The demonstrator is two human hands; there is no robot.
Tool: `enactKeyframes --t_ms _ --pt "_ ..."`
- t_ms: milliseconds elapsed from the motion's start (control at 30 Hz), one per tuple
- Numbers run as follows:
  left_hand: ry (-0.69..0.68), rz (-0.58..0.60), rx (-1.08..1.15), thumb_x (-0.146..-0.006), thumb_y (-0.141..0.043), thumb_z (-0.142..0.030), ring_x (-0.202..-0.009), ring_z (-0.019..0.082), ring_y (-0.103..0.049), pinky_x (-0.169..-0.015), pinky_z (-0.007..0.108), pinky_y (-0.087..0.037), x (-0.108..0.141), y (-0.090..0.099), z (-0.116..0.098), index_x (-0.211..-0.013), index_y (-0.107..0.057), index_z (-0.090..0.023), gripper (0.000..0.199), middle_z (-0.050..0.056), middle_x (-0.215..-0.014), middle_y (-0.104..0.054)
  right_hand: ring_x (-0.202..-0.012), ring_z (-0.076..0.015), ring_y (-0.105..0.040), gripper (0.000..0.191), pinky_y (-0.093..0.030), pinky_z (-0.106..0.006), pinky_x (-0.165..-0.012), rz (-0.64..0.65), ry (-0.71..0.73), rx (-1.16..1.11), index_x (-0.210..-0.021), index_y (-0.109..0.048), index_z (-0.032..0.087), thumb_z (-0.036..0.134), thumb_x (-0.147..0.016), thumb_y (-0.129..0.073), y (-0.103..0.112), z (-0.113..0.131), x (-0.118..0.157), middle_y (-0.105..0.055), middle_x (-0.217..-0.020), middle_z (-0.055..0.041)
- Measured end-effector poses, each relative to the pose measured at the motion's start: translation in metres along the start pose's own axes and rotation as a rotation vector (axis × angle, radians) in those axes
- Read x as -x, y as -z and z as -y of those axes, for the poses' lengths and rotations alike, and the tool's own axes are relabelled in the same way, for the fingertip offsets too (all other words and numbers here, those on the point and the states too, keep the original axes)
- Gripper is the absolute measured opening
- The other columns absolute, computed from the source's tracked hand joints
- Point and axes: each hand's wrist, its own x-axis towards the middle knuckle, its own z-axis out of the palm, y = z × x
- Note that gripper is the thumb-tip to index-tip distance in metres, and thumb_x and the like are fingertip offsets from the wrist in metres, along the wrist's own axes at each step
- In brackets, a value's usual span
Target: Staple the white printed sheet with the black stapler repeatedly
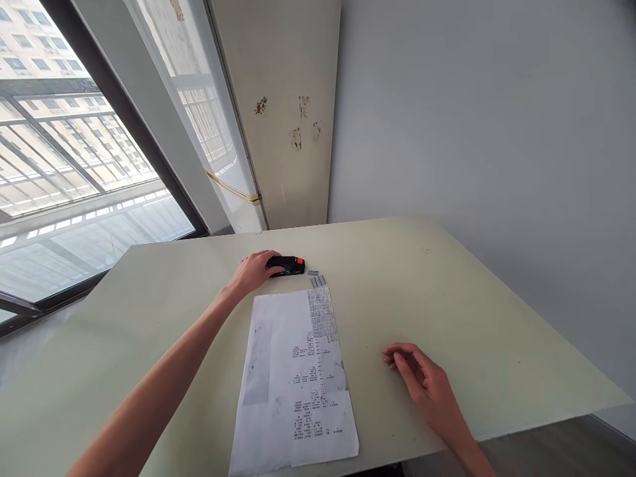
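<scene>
A black stapler [291, 266] with a red-orange end lies at the far side of the table, and my left hand [255, 270] is closed round its left end. Just right of the stapler are several small grey strips of staples [318, 281]. Below them lies a sheet of white paper [278, 397] with printed text, creased and a little torn at its right edge. My right hand [417, 374] rests over the table to the right of the paper, fingers loosely curled and apart from the thumb, holding nothing.
The pale green table [447, 305] runs up to a grey wall [472, 119] on the right. Behind it stands a beige cabinet [293, 66] with brown marks. A window [74, 132] with railings outside is at the left.
</scene>
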Motion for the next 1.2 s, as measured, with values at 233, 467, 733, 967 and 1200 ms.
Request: enactKeyframes --t_ms 233,467,733,967,1200 --pt "-0.014 -0.049 0.088 -0.096 -0.059 -0.059 -0.106 0.029 -0.069 -0.085 0.038 -0.052 0.001 -0.008 0.011 -0.124 -0.069 -0.026 0.044 0.006 -0.121 -0.076 -0.103 -0.0255 -0.074 0.036 -0.062 -0.037 -0.091 0.006 0.0 0.001 -0.108 -0.073 0.026 0.058 -0.102 -0.057 0.0 0.0 -0.001 -0.076 -0.121 -0.0106" --pt "-0.006 -0.212 0.195 -0.1 -0.057 -0.058 -0.096 0.025 -0.07 -0.084 0.037 -0.053 0.014 -0.008 -0.004 -0.122 -0.066 -0.024 0.041 0.006 -0.117 -0.076 -0.102 -0.0254 -0.075 0.036 -0.063 -0.037 -0.089 -0.003 0.01 -0.002 -0.109 -0.073 0.026 0.057 -0.102 -0.058 0.0 0.004 -0.001 -0.077 -0.118 -0.0105" --pt "-0.209 -0.19 0.451 -0.102 -0.066 -0.041 -0.099 0.021 -0.071 -0.085 0.032 -0.055 0.071 -0.015 -0.114 -0.122 -0.065 -0.027 0.025 0.003 -0.112 -0.074 -0.105 -0.0251 -0.073 0.035 -0.062 -0.037 -0.09 -0.027 -0.009 -0.036 -0.112 -0.072 0.026 0.057 -0.101 -0.058 -0.002 0.003 -0.001 -0.075 -0.121 -0.01" --pt "-0.306 0.001 0.489 -0.097 -0.072 -0.028 -0.088 0.02 -0.069 -0.076 0.033 -0.053 0.096 -0.071 -0.19 -0.116 -0.066 -0.026 0.02 0.001 -0.104 -0.075 -0.123 -0.0273 -0.066 0.044 -0.055 -0.041 -0.102 -0.293 -0.054 -0.045 -0.128 -0.065 0.027 0.061 -0.103 -0.051 -0.001 0.014 -0.005 -0.07 -0.136 -0.0091" --pt "-0.343 -0.024 0.496 -0.099 -0.072 -0.038 -0.089 0.022 -0.07 -0.08 0.038 -0.055 0.101 -0.099 -0.198 -0.116 -0.065 -0.028 0.021 0.002 -0.103 -0.075 -0.126 -0.0276 -0.063 0.045 -0.05 -0.043 -0.106 -0.27 -0.015 0.01 -0.125 -0.067 0.028 0.061 -0.106 -0.043 -0.003 0.022 -0.01 -0.068 -0.138 -0.0086"
